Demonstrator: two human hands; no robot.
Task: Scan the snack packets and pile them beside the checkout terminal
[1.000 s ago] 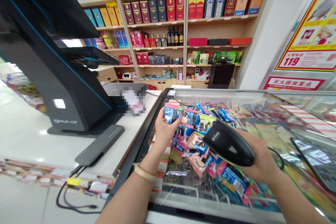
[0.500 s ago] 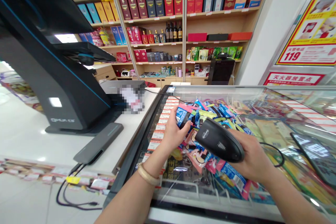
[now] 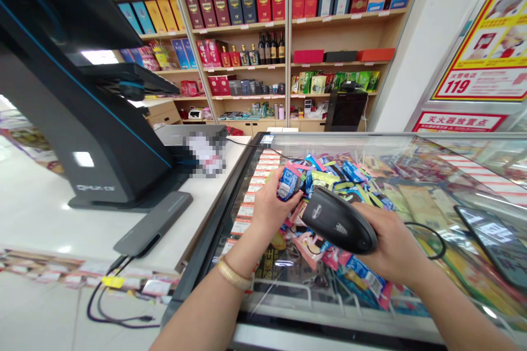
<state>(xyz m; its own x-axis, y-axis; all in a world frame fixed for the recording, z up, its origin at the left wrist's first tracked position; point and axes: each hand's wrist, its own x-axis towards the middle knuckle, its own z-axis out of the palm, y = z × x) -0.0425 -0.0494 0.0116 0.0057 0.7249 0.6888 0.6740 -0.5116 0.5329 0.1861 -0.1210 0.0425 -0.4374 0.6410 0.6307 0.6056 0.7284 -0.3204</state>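
Between the thumb and fingers of my left hand (image 3: 268,203) is a small blue snack packet (image 3: 289,182), its white barcode patch turned up. My right hand (image 3: 389,238) is wrapped round the handle of a black barcode scanner (image 3: 338,220). The scanner's head points left, close to the packet but apart from it. Under both hands, a pile of blue, pink and yellow snack packets (image 3: 310,247) lies on the glass top of a display case (image 3: 284,307). The scanner's handle is mostly hidden by my fingers.
A black checkout terminal (image 3: 111,153) stands on the white counter (image 3: 53,230) at left, with a grey flat device (image 3: 154,225) before it. A phone (image 3: 494,236) lies on the glass at right. Shelves (image 3: 247,27) of boxes and bottles line the back.
In my left hand the blue packet has turned, so its barcode patch now shows. The scanner has shifted slightly left, and the view has moved a little.
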